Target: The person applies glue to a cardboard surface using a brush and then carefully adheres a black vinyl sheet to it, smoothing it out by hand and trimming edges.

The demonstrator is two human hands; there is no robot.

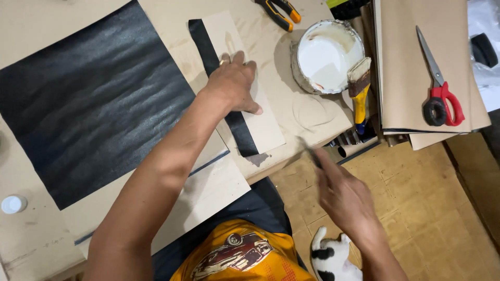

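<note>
A: Where was your left hand [233, 83]?
B: It lay flat, fingers spread, pressing the black strip [225, 88] on the card [263, 122].
A: And your right hand [344, 195]?
B: Off the desk [271, 36] edge, pinched on a thin blurred tool [308, 149]; the glue tin [326, 56] stood beyond it.

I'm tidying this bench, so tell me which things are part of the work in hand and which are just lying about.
In use:
left hand pressing the black strip on the card piece
right hand holding a thin tool

Lying about:
glue tin
brush
scissors
pliers
big black sheet
white cap
</note>
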